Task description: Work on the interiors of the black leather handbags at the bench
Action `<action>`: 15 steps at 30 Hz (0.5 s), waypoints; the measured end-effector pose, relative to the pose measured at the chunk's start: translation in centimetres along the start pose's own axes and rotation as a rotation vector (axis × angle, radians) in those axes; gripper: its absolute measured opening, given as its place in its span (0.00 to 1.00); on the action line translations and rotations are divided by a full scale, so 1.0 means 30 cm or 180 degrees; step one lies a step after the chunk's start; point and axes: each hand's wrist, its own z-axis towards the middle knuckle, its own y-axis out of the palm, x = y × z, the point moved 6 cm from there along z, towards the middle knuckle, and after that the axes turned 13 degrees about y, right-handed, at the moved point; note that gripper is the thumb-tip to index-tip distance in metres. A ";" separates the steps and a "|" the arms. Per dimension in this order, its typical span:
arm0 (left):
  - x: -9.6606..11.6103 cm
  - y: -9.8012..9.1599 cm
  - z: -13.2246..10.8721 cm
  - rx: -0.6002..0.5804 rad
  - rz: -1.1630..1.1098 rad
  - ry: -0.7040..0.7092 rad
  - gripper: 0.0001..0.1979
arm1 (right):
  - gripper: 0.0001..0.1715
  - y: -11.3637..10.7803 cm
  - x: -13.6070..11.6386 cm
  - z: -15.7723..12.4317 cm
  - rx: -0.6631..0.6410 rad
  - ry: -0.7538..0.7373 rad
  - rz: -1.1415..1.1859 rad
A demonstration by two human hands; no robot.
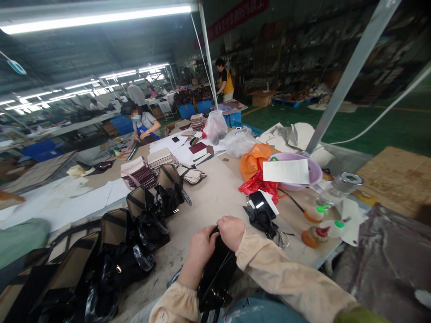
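Note:
At the near edge of the table, my left hand [202,246] and my right hand [231,231] are close together, both closed on the upper end of a black bag piece [218,273]. The piece hangs down from my fingers towards my lap, and its lower part shows shiny metal fittings. My fingertips hide the spot they pinch. Just beyond my right hand lie a black pouch [261,220] and a phone [261,204]. A row of black bags with tan panels [114,226] stands to the left of my hands.
Stacked panels [138,172] lie beyond the bags. On the right are a purple basin [314,172], glue bottles [314,237], a glass jar [336,188] and a slanted metal post [353,72]. A person in a blue apron [147,128] works across the table.

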 end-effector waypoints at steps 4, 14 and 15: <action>0.005 0.016 0.036 -0.0066 0.0038 0.0098 0.12 | 0.10 0.000 0.008 0.007 -0.0009 0.0034 0.0052; 0.013 0.038 0.033 -0.0149 0.0620 -0.0088 0.13 | 0.23 -0.044 0.146 -0.064 0.0315 0.0177 0.1397; 0.012 0.038 0.034 -0.0172 0.0677 -0.0145 0.13 | 0.24 -0.040 0.163 -0.077 0.0319 0.0210 0.1510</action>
